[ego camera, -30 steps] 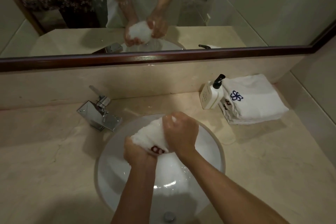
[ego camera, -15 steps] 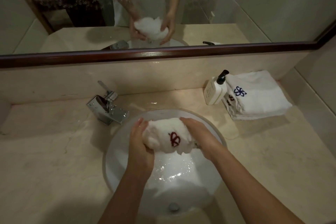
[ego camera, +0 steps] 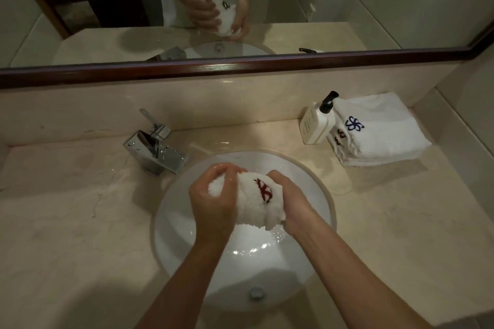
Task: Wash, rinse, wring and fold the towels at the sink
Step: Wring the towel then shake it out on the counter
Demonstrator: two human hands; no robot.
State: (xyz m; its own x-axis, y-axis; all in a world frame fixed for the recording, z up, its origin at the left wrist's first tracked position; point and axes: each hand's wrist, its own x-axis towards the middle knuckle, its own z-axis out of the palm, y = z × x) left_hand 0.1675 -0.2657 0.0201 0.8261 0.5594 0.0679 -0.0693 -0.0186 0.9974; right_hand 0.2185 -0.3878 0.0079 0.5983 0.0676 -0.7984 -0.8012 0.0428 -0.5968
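Marble counter (ego camera: 66, 222): folded towels (ego camera: 379, 131), bottle (ego camera: 316, 125)

I see a fluffy white terry-cloth towel (ego camera: 256, 203) bunched over the glossy white ceramic sink (ego camera: 307, 189). Left of that sink stands a mirror-polished chrome faucet (ego camera: 155, 149) on smooth, veined beige stone counter (ego camera: 66, 222). To the sink's right are a smooth cream plastic pump bottle (ego camera: 316, 123) and folded cloth towels (ego camera: 379, 131).

Your single head-worn camera looks forward and steeply down from just above the white sink (ego camera: 315, 195), close enough that both your forearms enter from the 6 o'clock edge. The wide lens bends the beige counter (ego camera: 66, 222) outward at the sides. The mirror (ego camera: 347, 8) fills the 12 o'clock band, the faucet (ego camera: 153, 147) sits at 10 o'clock, and the folded towels (ego camera: 379, 131) lie at 2 o'clock. No second view overlaps this one.
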